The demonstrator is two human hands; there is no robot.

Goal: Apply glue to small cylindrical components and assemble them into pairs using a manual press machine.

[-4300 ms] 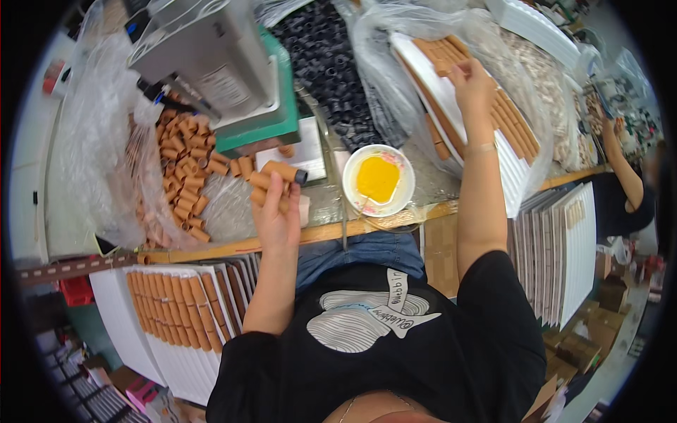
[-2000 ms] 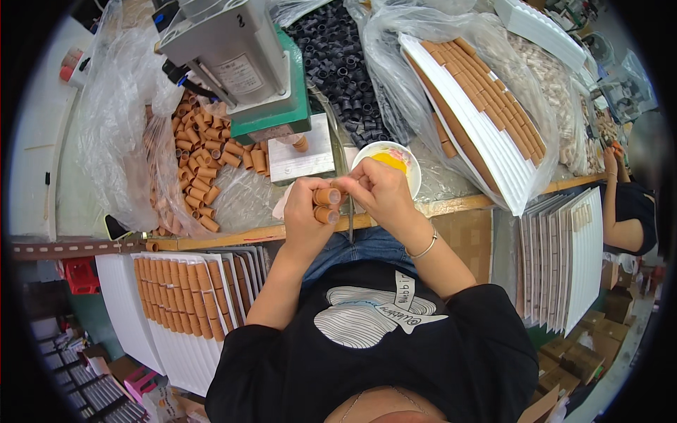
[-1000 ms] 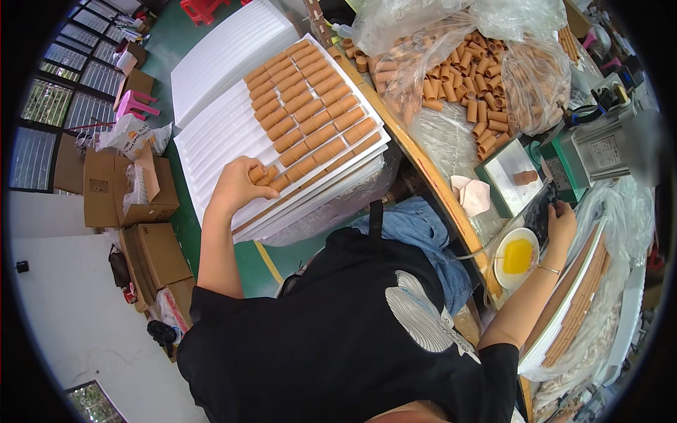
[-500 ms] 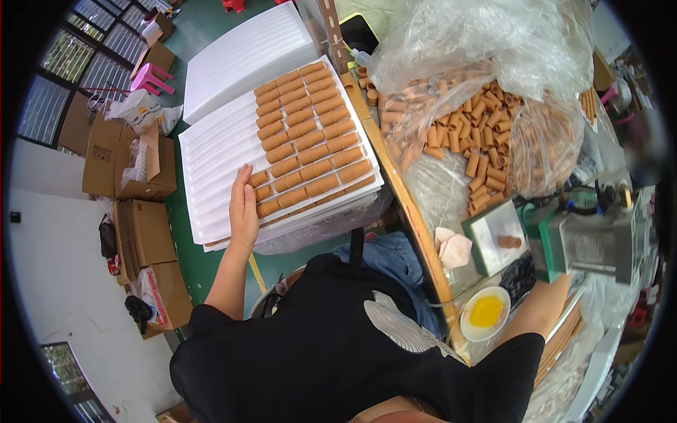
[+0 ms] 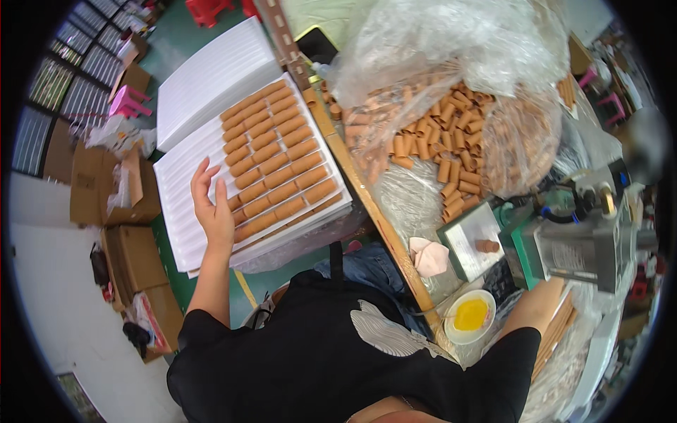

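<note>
My left hand [image 5: 214, 211], fingers apart and holding nothing, hovers at the near left of the rows of short orange-brown tubes [image 5: 266, 153]. These lie end to end in the grooves of a white ribbed tray [image 5: 187, 199], whose left grooves show bare. The tray tops a stack of similar ones. My right forearm [image 5: 534, 305] reaches behind a grey and green bench machine [image 5: 575, 247], which hides the right hand. A single brown tube [image 5: 486, 246] sits on the light metal plate [image 5: 467, 236] of the machine.
Many loose tubes [image 5: 451, 134] spill from a clear plastic bag [image 5: 451, 42] on the wood-edged bench. A white bowl of yellow liquid [image 5: 471, 315] stands near the bench edge, by a pale pink cloth [image 5: 428, 256]. Another white tray stack [image 5: 215, 77] stands behind; cardboard boxes [image 5: 134, 271] line the left.
My left hand has lifted off the tubes at the tray's near edge, its fingers spreading. The whole view has shifted a little. The tube on the machine's plate stays put.
</note>
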